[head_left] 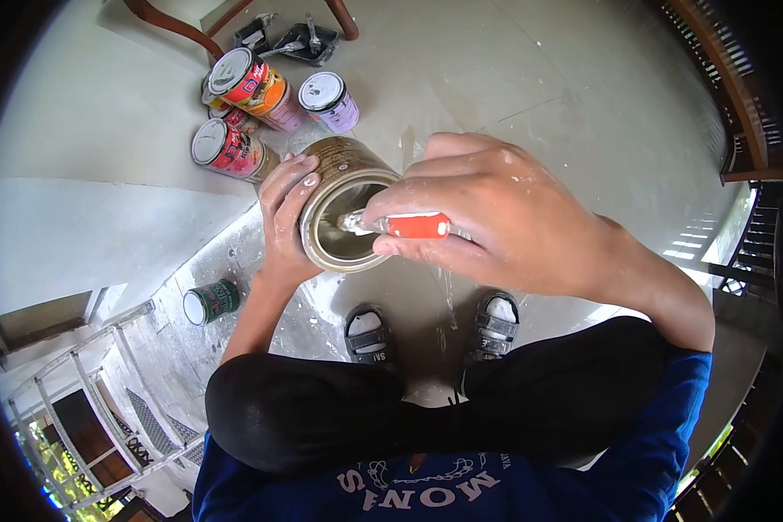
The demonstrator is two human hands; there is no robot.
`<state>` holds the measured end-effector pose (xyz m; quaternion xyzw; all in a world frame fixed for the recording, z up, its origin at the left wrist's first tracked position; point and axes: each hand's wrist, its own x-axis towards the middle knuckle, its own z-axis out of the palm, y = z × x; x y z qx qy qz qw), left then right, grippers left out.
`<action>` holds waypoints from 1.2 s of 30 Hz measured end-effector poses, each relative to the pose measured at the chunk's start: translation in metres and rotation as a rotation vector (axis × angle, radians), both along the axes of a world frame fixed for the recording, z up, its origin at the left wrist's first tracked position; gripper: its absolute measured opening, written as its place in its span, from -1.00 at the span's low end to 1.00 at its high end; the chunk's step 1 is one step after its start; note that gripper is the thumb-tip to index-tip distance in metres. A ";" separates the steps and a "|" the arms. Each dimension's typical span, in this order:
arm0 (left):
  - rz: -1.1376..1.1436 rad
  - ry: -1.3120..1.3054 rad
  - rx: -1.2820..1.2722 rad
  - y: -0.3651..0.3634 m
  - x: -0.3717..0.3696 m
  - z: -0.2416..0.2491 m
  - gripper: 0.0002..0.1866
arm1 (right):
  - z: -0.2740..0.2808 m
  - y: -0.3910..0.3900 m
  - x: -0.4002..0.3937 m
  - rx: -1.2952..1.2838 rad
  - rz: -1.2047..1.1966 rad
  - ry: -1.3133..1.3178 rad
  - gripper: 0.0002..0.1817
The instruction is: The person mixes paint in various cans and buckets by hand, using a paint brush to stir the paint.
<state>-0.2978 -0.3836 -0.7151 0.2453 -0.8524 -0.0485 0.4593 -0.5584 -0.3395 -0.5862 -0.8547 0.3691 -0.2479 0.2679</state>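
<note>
I am crouched over a tiled floor. My left hand [285, 213] grips the side of a brown paint can [343, 187], tilted so that its lid faces me. My right hand [487, 217] is closed around a tool with a red handle [417, 225]. The tool's metal tip [352, 222] rests against the can's lid near the rim. White paint specks mark both hands.
Several paint cans [252, 104] with closed lids stand in a cluster on the floor beyond the brown can; one green can [210, 302] lies to the left. A dark tray with tools [300, 39] sits farther back. My sandalled feet [435, 331] are below the can. Railings border the right edge.
</note>
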 end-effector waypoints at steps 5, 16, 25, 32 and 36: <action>-0.019 0.007 -0.039 -0.002 -0.002 -0.001 -0.07 | -0.019 0.001 0.004 -0.111 0.023 -0.038 -0.80; -0.005 -0.042 0.014 -0.004 -0.004 -0.008 -0.01 | -0.022 -0.005 -0.001 0.003 0.071 -0.054 -0.82; 0.003 -0.140 0.095 -0.001 -0.002 -0.006 0.11 | -0.036 -0.004 0.005 -0.272 -0.042 0.028 -0.81; 0.010 -0.072 0.058 -0.010 0.003 -0.008 0.21 | -0.039 -0.005 0.008 -0.310 -0.089 -0.018 -0.83; 0.014 -0.040 0.046 -0.027 0.007 -0.003 0.25 | -0.030 -0.017 0.011 -0.268 0.063 -0.008 -0.80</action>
